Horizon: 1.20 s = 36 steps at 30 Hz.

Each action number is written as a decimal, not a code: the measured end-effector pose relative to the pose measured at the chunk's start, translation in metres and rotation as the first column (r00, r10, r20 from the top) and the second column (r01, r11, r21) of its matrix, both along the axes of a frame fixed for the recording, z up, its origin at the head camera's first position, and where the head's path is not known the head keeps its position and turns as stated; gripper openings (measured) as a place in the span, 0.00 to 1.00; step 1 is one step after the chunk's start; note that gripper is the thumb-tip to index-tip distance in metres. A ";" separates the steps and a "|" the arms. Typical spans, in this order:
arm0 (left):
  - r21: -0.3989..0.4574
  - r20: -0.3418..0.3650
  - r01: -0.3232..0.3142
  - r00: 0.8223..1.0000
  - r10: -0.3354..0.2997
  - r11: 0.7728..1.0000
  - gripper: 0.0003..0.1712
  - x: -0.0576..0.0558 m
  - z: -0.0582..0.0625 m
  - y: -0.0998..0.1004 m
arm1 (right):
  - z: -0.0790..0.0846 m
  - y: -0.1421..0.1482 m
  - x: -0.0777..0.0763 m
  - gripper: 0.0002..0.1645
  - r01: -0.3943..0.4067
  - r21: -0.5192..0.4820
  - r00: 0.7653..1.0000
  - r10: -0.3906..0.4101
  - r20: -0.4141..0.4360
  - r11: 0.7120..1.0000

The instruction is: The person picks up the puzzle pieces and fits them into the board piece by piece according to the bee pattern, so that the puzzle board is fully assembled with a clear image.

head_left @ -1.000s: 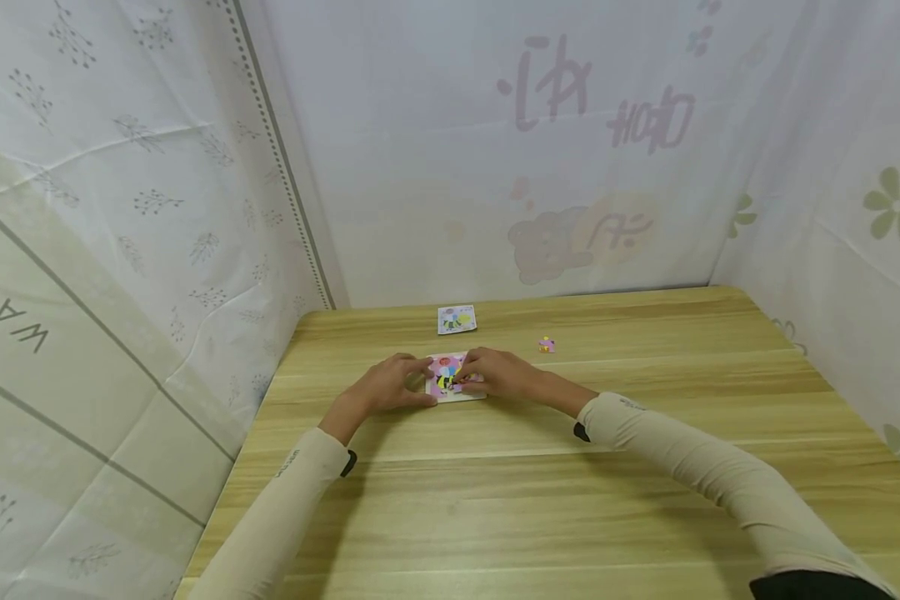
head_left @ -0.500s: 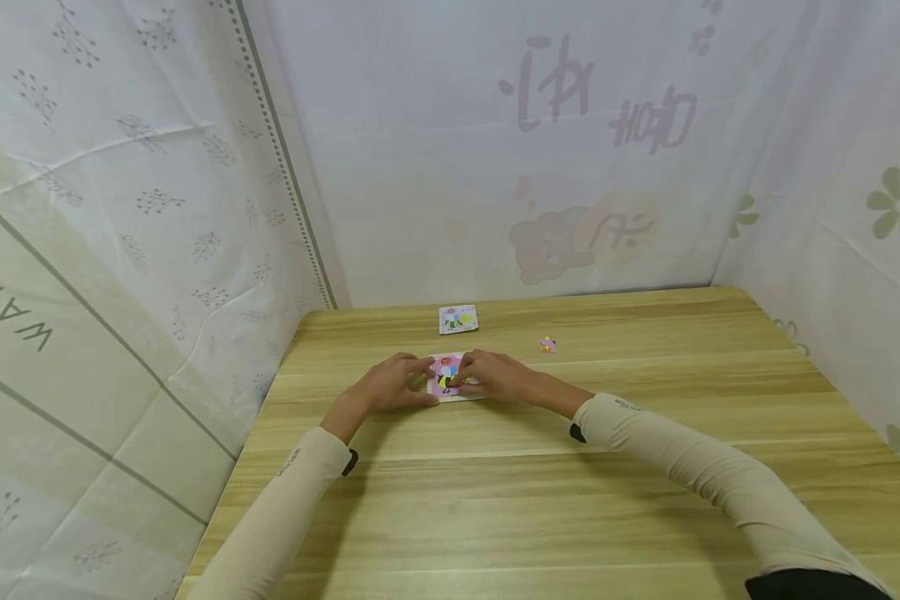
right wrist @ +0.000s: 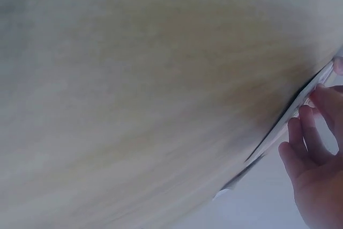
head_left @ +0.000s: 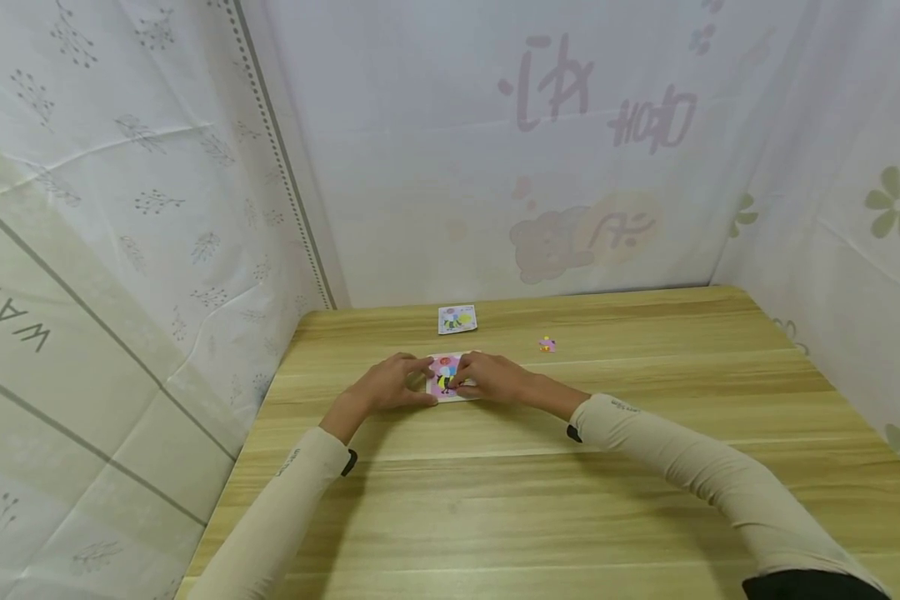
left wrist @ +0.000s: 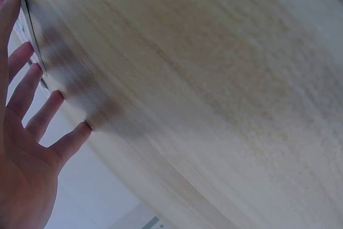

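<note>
A small pink puzzle board (head_left: 445,389) with a bee picture and a pale border lies flat on the table. My left hand (head_left: 390,385) rests at its left side, thumb near the front corner and fingertips touching the edge. In the left wrist view, the left fingers (left wrist: 33,92) look spread and fairly straight. Over the right part of the board, my right hand (head_left: 495,379) has thumb and index finger pinched together low on the picture. What they pinch seems to be a puzzle piece, mostly covered by the fingers. The right wrist view shows the right hand (right wrist: 316,154) against the board's edge.
A printed card (head_left: 457,319) with a similar bee picture lies behind the board. One loose pink and yellow puzzle piece (head_left: 547,344) lies to the right. The wooden table (head_left: 450,500) meets hanging patterned curtains (head_left: 420,167) at the back and sides.
My right hand has shifted very slightly left over the board, its pinched fingertips closer to the bee picture's middle. My left hand, the card and the loose piece have stayed put.
</note>
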<state>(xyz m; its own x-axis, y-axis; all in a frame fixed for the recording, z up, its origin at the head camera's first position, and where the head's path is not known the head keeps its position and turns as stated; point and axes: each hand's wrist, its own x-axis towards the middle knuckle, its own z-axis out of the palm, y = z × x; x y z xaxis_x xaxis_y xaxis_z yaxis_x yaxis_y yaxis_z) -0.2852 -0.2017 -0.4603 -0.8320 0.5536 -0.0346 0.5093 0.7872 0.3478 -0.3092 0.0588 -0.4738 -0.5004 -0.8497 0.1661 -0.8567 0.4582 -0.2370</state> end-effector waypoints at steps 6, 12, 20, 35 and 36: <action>-0.007 -0.003 0.002 1.000 -0.002 1.000 0.43 0.001 0.001 0.000 | -0.002 0.001 0.001 0.11 0.003 0.009 1.000 -0.003 -0.020 1.000; -0.006 -0.001 0.004 1.000 -0.004 1.000 0.43 0.001 0.002 0.001 | -0.004 0.001 0.000 0.11 0.001 0.007 0.999 0.000 -0.040 1.000; 0.006 0.002 0.008 1.000 -0.008 1.000 0.42 0.001 0.001 0.001 | -0.006 0.003 0.001 0.10 -0.010 -0.013 0.998 0.009 -0.059 1.000; 0.000 0.001 0.002 1.000 -0.002 1.000 0.39 0.002 0.002 0.002 | -0.001 0.015 0.003 0.10 0.028 -0.010 0.999 -0.028 -0.021 1.000; 0.001 0.001 0.002 1.000 -0.002 1.000 0.39 0.002 0.002 0.002 | -0.001 0.018 0.003 0.10 0.035 -0.006 0.999 -0.035 -0.016 0.999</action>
